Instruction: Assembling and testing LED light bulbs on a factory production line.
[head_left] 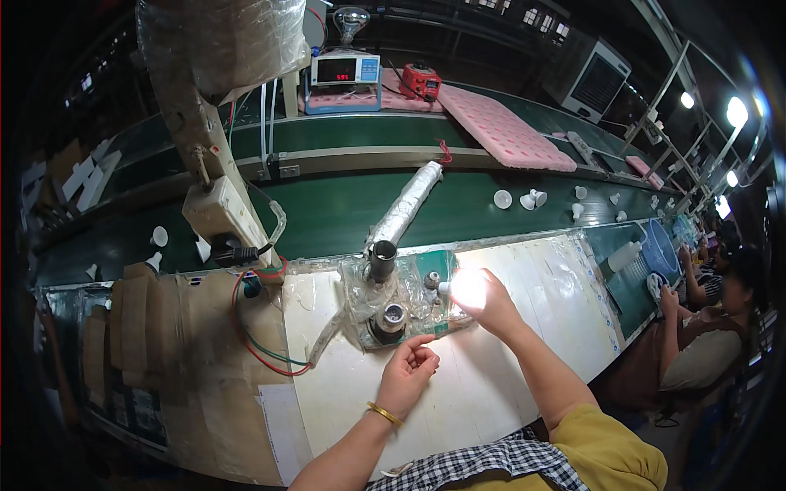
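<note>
A brightly lit light bulb (469, 288) is gripped in my right hand (497, 307), its glare washing out the fingertips. The bulb's base points left and meets a small metal contact fixture (432, 282) on the plastic-wrapped test stand (360, 299). My left hand (407, 370) rests over the white board just in front of the stand, fingers loosely curled in, with nothing showing in them. Nearest to it is a black lamp socket with a metal ring (391, 317). A black tube-shaped socket (381, 260) stands upright behind that one.
Beyond the board runs a green conveyor belt (327, 204) carrying several white bulbs (503, 199). A meter (347, 70), a red device (420, 83) and pink foam (508, 131) sit on the upper shelf. A post (233, 204) rises at left. Co-workers sit at right by a blue basket (660, 247).
</note>
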{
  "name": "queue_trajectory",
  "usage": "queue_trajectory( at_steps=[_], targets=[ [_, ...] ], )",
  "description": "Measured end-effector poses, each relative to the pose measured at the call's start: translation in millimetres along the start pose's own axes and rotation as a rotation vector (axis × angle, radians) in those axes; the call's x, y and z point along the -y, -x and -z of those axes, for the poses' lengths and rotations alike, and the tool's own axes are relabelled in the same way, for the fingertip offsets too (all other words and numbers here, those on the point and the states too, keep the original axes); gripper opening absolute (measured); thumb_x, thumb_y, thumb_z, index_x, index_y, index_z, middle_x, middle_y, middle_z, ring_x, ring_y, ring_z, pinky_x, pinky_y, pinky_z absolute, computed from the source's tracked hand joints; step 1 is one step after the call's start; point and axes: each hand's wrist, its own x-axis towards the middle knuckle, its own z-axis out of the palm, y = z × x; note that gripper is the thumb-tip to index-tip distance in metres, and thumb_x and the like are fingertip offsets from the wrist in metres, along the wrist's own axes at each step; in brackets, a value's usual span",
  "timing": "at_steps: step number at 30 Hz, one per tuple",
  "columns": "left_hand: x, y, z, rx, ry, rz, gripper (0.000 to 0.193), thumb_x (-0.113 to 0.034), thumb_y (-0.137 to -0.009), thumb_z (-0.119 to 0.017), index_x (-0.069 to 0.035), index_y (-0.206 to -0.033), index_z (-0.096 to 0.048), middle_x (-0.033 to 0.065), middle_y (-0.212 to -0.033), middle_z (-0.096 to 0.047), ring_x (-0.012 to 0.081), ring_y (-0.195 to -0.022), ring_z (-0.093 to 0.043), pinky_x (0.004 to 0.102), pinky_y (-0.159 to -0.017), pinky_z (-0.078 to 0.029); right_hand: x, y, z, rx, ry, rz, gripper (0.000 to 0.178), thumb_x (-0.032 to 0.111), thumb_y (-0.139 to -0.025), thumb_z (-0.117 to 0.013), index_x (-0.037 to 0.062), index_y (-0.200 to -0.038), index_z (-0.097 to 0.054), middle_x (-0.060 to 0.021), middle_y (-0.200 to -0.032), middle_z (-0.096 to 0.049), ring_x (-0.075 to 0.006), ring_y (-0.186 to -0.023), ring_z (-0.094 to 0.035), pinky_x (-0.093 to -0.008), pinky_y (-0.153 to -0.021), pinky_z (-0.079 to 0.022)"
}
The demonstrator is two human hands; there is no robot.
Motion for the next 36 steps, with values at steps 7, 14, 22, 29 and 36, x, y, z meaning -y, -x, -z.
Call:
queue_trajectory(
  at_steps=[7,14,22,29,36],
  targets=[
    [0,-6,-1,0.009,0.046,0.026,0.035,-0.003,-0.088,-0.059,-0.002,-0.122,-0.050,0.0007,-0.091,-0.056,0.0067,-0.083,-0.054,0.0204,-0.077,-0.046,23,-38,15,0.071,-0.297,-0.143,0.045,0.028,-0.081,-0.070,0.0074,-0.120,-0.059,-0.0114,-0.102,-0.061,-0.0198,-0.093,-0.058,-0.0316,-0.082,-0.046],
    [-4,-11,-1,-0.016,0.044,0.038,0.031,-0.003,-0.090,-0.056,0.001,-0.120,-0.049,0.0039,-0.090,-0.056,0.0108,-0.082,-0.055,0.0256,-0.077,-0.048,30,-179,-66,-0.021,-0.419,-0.007,0.054,0.036,-0.074,-0.073,0.0015,-0.113,-0.059,-0.0217,-0.101,-0.062,-0.0321,-0.094,-0.062,-0.0381,-0.085,-0.049],
    [-3,-6,5,-0.090,0.160,0.090,0.027,-0.001,-0.090,-0.053,0.001,-0.117,-0.049,0.0069,-0.090,-0.058,0.0128,-0.081,-0.057,0.0256,-0.076,-0.049,-16,-202,-61,-0.176,-0.108,0.135,0.042,0.032,-0.078,-0.069,0.0054,-0.109,-0.062,-0.0185,-0.109,-0.058,-0.0342,-0.108,-0.052,-0.0421,-0.094,-0.043],
    [-2,-15,7,-0.105,0.185,0.083,0.028,0.001,-0.089,-0.054,0.002,-0.117,-0.050,0.0076,-0.092,-0.058,0.0136,-0.084,-0.057,0.0272,-0.080,-0.049,-127,-179,5,-0.164,0.602,-0.470,0.048,0.037,-0.078,-0.070,0.0213,-0.122,-0.056,-0.0179,-0.106,-0.055,-0.0342,-0.100,-0.056,-0.0427,-0.084,-0.046],
    [-1,-17,5,-0.055,0.145,0.061,0.026,0.000,-0.089,-0.054,0.001,-0.115,-0.052,0.0067,-0.092,-0.059,0.0133,-0.085,-0.057,0.0258,-0.079,-0.048,-93,-102,3,-0.132,-0.356,-0.317,0.046,0.014,-0.079,-0.071,0.0155,-0.120,-0.051,-0.0123,-0.091,-0.058,-0.0221,-0.079,-0.059,-0.0333,-0.070,-0.048]
  ],
)
